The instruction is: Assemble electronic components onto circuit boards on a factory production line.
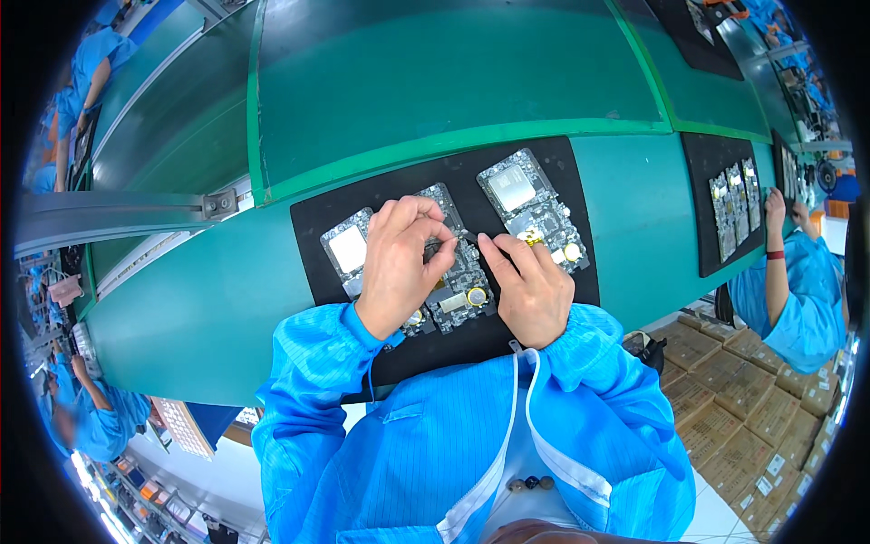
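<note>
Dark grey circuit board [465, 267], middle of 3 in a row on a black mat [464, 343], lying below and between both hands. Long axis running near to far, far end angled left. Left hand [399, 258] above the left edge; right hand [532, 290] at the right edge, about equally near. Thumb and index finger narrowly spaced on each; cannot tell whether holding anything. On near part: pale rectangular plate [452, 303], yellow-rimmed round disc [477, 296].
</note>
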{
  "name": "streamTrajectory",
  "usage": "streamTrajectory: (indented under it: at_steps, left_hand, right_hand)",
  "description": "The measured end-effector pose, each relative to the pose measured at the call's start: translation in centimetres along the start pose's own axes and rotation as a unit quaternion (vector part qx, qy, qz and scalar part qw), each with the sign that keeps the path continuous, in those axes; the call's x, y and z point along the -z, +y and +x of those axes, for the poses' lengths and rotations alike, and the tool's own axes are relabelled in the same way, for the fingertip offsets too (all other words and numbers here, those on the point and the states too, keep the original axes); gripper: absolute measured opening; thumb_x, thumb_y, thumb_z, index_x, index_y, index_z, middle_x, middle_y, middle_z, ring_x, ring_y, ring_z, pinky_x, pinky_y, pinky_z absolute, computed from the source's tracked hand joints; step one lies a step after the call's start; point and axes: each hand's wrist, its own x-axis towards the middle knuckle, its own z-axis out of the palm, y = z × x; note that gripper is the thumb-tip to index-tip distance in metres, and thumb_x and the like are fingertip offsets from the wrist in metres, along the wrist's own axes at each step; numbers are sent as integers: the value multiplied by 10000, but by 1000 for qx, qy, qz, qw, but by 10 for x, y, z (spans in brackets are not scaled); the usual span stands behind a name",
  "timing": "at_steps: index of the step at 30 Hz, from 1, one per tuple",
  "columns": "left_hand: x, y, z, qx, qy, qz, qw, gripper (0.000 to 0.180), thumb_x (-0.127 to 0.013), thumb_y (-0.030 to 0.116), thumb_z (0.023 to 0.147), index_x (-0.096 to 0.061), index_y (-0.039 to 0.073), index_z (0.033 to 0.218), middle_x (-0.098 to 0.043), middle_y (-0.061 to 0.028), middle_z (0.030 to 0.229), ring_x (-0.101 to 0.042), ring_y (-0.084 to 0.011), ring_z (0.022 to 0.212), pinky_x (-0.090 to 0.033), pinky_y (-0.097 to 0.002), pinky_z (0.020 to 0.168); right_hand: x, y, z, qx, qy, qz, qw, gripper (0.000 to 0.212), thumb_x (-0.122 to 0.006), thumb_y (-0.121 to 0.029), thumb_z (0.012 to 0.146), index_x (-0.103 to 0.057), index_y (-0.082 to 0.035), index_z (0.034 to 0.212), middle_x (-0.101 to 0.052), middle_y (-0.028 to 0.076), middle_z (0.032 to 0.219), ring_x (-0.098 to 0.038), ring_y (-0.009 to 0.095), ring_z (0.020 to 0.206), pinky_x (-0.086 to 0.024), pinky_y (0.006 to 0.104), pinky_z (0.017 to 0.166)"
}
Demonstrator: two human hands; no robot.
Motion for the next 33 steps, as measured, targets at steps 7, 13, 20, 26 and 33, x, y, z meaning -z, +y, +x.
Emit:
streamTrajectory:
  at_steps: [7,13,20,26,33]
  left_hand:
    - [-1,0,0,5,-2,-3,1000,145,-807,41,741,-695,61,831,-634,-58,1068,-594,-286,998,-447,-425,882]
    - [-1,0,0,3,-3,10,1000,148,-807,43,734,-695,63,828,-634,-55,1065,-594,-285,998,-447,-426,872]
    - [-4,3,1,-28,20,48,998,155,-804,42,721,-684,68,815,-631,-51,1050,-597,-284,983,-454,-425,846]
    - [-4,5,1,-30,22,54,998,156,-802,41,721,-681,69,817,-628,-52,1047,-599,-283,980,-458,-428,844]
    - [4,5,0,-27,5,42,999,146,-796,27,746,-694,55,847,-644,-68,1055,-616,-292,983,-474,-423,855]
  right_hand:
    - [-1,1,0,-3,4,4,1000,536,-674,60,708,-757,-81,1218,-686,42,1089,-649,244,810,-564,357,638]
    - [-2,1,-1,13,3,-3,1000,520,-676,47,719,-761,-86,1214,-683,25,1113,-636,223,810,-553,345,612]
    - [-1,4,-4,62,-41,-69,995,528,-680,-3,734,-751,-77,1252,-668,-1,1166,-567,186,745,-509,307,544]
    - [2,7,-3,108,-75,-94,987,534,-661,-78,783,-702,-15,1311,-625,7,1193,-525,171,733,-504,284,527]
    - [2,6,-4,103,-81,-68,989,557,-658,-26,774,-695,-30,1330,-649,22,1188,-569,184,731,-517,301,539]
